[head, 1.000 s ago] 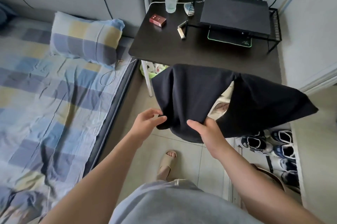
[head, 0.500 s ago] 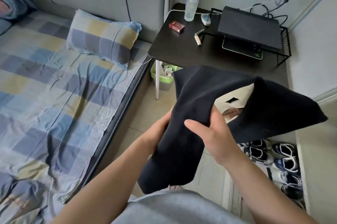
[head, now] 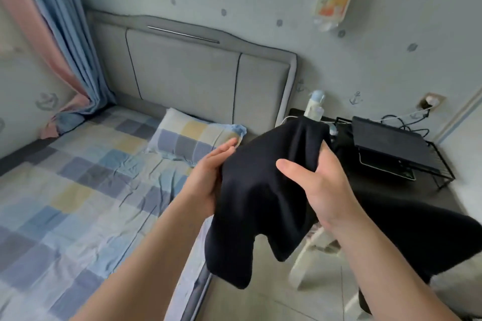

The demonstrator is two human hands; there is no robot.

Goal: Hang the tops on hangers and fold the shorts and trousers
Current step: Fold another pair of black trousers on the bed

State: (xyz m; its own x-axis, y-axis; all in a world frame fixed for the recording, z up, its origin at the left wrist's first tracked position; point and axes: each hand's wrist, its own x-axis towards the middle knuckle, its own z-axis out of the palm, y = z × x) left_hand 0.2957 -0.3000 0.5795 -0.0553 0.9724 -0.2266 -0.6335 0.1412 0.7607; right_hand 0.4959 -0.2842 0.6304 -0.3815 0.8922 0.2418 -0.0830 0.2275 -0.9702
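Observation:
A black garment hangs in front of me, raised over the gap between bed and table. Its lower part droops in two lobes, and more black cloth trails off to the lower right. My right hand grips the cloth from the right, thumb on the front and fingers curled behind the bunched top. My left hand lies flat against the garment's left edge with fingers straight and together. No hanger is in view.
The bed with a checked sheet and a pillow fills the left. A black side table at right carries a bottle, a wire rack with a dark device and cables. A white chair frame stands below.
My view has swung up toward the headboard and wall. Both hands lifted the garment higher, and my left hand came out from behind the cloth to lie flat on its left edge.

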